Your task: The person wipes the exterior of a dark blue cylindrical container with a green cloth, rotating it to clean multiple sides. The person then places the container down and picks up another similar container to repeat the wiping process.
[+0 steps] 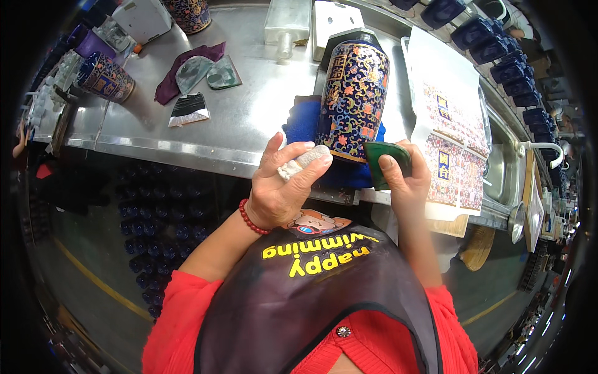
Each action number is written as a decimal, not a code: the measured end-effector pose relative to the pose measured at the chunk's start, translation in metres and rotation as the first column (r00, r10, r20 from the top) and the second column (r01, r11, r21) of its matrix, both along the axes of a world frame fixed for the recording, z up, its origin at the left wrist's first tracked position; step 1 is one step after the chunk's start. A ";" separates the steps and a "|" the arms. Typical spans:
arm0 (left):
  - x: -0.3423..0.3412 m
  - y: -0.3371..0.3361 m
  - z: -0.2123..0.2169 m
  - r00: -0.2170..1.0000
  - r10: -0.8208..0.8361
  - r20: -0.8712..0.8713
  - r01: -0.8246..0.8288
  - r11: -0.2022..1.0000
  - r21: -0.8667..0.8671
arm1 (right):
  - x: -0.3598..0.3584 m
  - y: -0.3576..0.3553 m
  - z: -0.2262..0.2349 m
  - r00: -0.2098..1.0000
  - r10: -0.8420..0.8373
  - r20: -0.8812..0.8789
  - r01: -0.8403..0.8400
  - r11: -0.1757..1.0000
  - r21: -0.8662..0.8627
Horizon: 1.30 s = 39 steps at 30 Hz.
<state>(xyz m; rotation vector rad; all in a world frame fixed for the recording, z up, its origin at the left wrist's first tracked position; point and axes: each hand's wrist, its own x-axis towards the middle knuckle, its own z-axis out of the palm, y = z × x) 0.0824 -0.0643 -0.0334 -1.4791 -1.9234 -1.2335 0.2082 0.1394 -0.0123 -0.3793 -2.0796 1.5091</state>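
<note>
Dark apron (311, 305) over red sleeves fills the lower middle of the frame, closest to the lens. Above it, at centre, the left hand (283, 184), a red bead bracelet (251, 218) at its wrist, pinches a small whitish pad (305, 159) between thumb and fingers, right beside the base of a tall blue bottle (353, 93) patterned with flowers. That bottle lies on a blue cloth (302, 124) on the steel table (249, 100), its neck toward the top of the frame. The right hand (405, 177) is closed around a green scraper (386, 159) touching the bottle's bottom edge. A printed decal sheet (451, 118) lies to the right. A second patterned bottle (104, 78) rests at upper left, near a purple rag (171, 81).
</note>
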 end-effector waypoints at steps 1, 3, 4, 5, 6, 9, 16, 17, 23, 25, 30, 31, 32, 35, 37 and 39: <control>-0.002 -0.001 0.002 1.000 -0.021 0.023 0.021 0.999 0.028 | 0.000 0.000 0.000 1.000 -0.008 0.006 0.008 1.000 0.001; -0.002 0.000 0.005 0.999 -0.037 -0.003 0.037 0.999 -0.012 | 0.000 0.000 0.000 1.000 0.006 -0.007 -0.006 1.000 -0.024; -0.004 0.004 0.007 0.998 -0.058 -0.021 0.058 0.998 -0.011 | 0.000 -0.001 0.000 1.000 -0.001 0.001 0.001 0.999 -0.040; -0.005 0.007 0.008 0.997 -0.073 -0.026 0.073 0.997 -0.031 | 0.000 -0.001 0.000 1.000 -0.002 -0.009 0.002 1.000 -0.023; -0.006 0.010 0.009 0.995 -0.088 -0.055 0.086 0.996 -0.036 | 0.000 -0.001 0.000 1.000 -0.010 -0.007 0.010 1.000 -0.011; -0.006 0.011 0.008 0.981 -0.168 -0.095 0.165 0.985 -0.042 | 0.001 -0.002 0.001 1.000 0.006 -0.012 -0.006 1.000 -0.021; -0.014 0.000 0.009 0.995 -0.076 -0.069 0.076 0.997 -0.002 | 0.001 -0.002 0.000 1.000 0.008 -0.020 -0.009 0.998 -0.055; -0.013 0.002 0.011 0.991 -0.100 -0.091 0.101 0.995 0.008 | 0.001 -0.002 0.000 1.000 0.010 -0.022 -0.012 0.998 -0.059; -0.013 0.020 0.019 0.933 -0.316 -0.173 0.299 0.947 -0.118 | 0.004 -0.001 0.001 0.999 0.032 0.029 -0.029 0.996 -0.084; -0.011 0.018 0.017 0.958 -0.253 -0.133 0.239 0.965 -0.110 | 0.005 -0.001 0.002 0.998 0.033 0.049 -0.029 0.997 -0.073; -0.005 -0.002 0.009 0.991 -0.093 -0.101 0.092 0.996 -0.017 | 0.007 0.000 0.003 0.998 0.038 0.056 -0.029 0.988 -0.154; -0.006 -0.004 0.009 0.990 -0.083 -0.114 0.085 0.996 0.013 | 0.007 0.000 0.002 0.998 0.048 0.040 -0.042 0.990 -0.134; -0.007 -0.005 0.009 0.991 -0.025 -0.129 0.021 0.999 -0.028 | 0.007 0.001 0.002 0.999 0.043 0.033 -0.038 0.992 -0.123; -0.011 0.000 0.011 0.982 -0.022 -0.190 0.006 0.996 -0.085 | 0.007 0.002 0.000 0.998 0.044 0.033 -0.040 0.991 -0.131; -0.014 0.006 0.013 0.975 -0.055 -0.213 0.035 0.995 -0.097 | 0.006 0.001 0.000 1.000 0.020 0.011 -0.018 0.988 -0.153; -0.012 0.013 0.011 0.973 -0.089 -0.212 0.076 0.995 -0.071 | 0.005 0.000 -0.001 1.000 0.004 -0.009 -0.005 0.988 -0.154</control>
